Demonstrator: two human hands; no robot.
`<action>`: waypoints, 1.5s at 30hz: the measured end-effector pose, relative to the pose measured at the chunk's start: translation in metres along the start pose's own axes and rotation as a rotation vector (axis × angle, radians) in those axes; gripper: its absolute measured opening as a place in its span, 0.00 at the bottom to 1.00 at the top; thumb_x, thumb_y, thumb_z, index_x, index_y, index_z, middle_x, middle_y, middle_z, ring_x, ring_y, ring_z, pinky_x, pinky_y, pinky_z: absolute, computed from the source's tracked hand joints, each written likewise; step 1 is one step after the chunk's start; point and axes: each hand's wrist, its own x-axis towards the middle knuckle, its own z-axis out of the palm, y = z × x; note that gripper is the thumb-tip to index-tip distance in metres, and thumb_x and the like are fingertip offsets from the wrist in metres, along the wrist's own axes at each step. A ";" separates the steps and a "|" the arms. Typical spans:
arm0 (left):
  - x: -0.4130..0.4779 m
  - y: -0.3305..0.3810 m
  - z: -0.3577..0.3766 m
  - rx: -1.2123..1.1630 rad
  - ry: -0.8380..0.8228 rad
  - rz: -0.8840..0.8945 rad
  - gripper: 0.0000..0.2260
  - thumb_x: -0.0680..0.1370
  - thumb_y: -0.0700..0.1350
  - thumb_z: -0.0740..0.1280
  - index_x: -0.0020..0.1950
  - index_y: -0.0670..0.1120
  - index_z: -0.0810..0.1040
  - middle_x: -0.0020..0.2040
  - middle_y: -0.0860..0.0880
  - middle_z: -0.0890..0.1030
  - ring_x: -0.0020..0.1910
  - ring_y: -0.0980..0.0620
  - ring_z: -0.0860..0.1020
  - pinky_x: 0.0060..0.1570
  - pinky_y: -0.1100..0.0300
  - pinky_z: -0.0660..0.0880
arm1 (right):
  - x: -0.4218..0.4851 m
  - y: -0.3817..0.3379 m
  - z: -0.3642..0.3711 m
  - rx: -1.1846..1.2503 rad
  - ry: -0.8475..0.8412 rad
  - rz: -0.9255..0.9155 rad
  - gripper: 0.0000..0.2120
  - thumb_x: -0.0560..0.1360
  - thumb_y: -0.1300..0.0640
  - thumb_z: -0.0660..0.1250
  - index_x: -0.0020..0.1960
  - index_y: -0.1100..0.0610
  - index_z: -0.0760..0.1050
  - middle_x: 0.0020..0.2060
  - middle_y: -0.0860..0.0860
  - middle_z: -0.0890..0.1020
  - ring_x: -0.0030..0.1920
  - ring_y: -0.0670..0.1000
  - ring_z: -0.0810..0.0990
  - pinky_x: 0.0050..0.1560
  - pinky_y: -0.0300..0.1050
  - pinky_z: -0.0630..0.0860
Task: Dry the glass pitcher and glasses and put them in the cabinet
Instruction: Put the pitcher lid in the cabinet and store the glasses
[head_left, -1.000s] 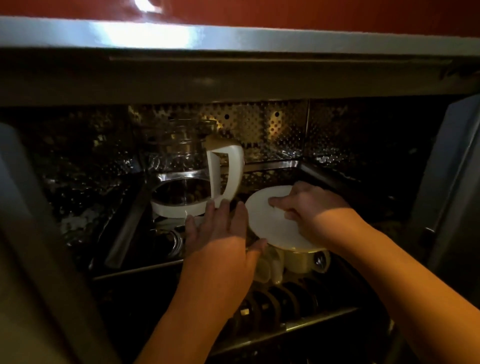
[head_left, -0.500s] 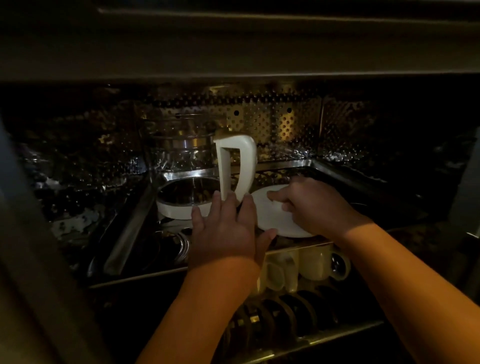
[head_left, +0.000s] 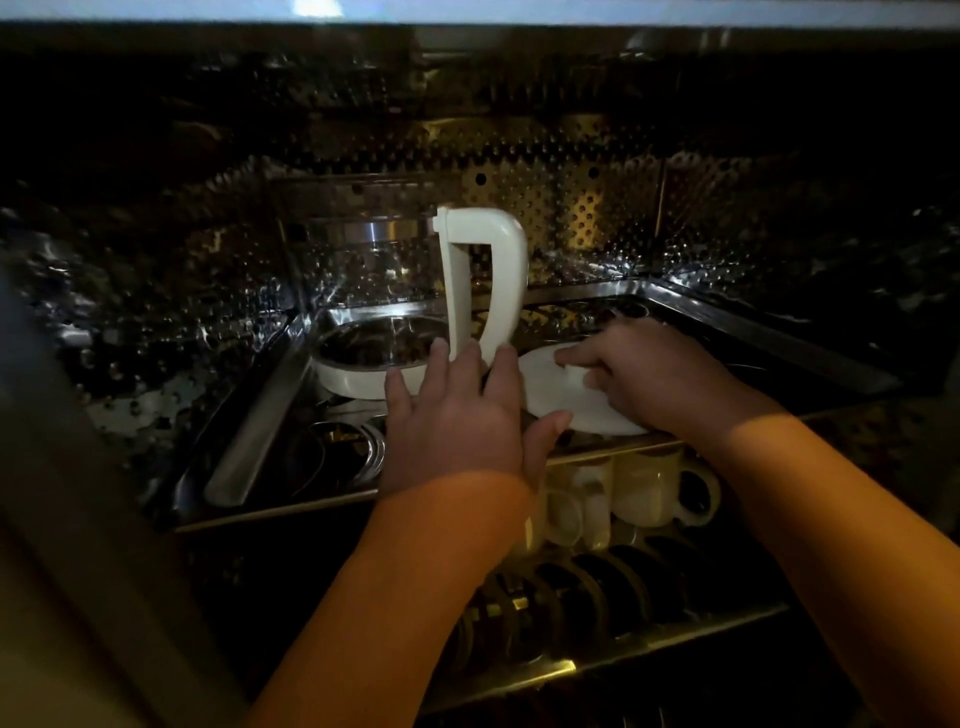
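The glass pitcher (head_left: 374, 291) stands upright on the upper metal shelf (head_left: 270, 506) inside the dark cabinet, with its clear body to the left and its white handle (head_left: 498, 270) turned to the right, towards the camera. Behind the pitcher rises the perforated metal back wall (head_left: 587, 208). Just in front of the pitcher and a little lower, round glass rims (head_left: 337, 454) lie in shadow; what they belong to cannot be told. The left hand (head_left: 457, 421) reaches in at the foot of the pitcher's handle, its fingers straight and spread, the fingertips touching the lower end of the handle and the white base, gripping nothing; its thumb lies against the near edge of the white lid (head_left: 561, 400). That round lid lies flat on the shelf just right of the pitcher. The right hand (head_left: 660, 374) rests on top of the lid with its fingers curled down, pinching it. Below the shelf, right of and under the pitcher, pale mugs (head_left: 649, 486) sit together, and lower still a row of dark plates (head_left: 613, 587) stands on edge in a rack
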 end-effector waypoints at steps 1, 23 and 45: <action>0.000 -0.001 0.001 0.019 -0.020 -0.006 0.46 0.60 0.64 0.29 0.75 0.50 0.50 0.76 0.47 0.54 0.75 0.46 0.47 0.70 0.43 0.44 | 0.001 0.001 0.000 0.002 0.002 -0.001 0.19 0.76 0.59 0.62 0.66 0.46 0.71 0.59 0.57 0.77 0.59 0.58 0.73 0.53 0.48 0.73; -0.035 0.048 -0.032 0.005 0.186 0.084 0.21 0.72 0.54 0.65 0.59 0.43 0.77 0.58 0.41 0.79 0.59 0.40 0.76 0.55 0.38 0.64 | -0.096 -0.013 -0.055 0.015 0.026 0.111 0.25 0.73 0.50 0.68 0.68 0.52 0.70 0.68 0.56 0.70 0.69 0.60 0.66 0.65 0.62 0.62; -0.069 0.158 -0.173 -0.167 -0.006 0.176 0.27 0.69 0.51 0.71 0.64 0.42 0.73 0.62 0.42 0.77 0.62 0.41 0.74 0.56 0.40 0.60 | -0.205 -0.003 -0.216 -0.023 0.106 0.231 0.25 0.65 0.53 0.75 0.60 0.56 0.77 0.59 0.56 0.79 0.61 0.62 0.75 0.53 0.70 0.68</action>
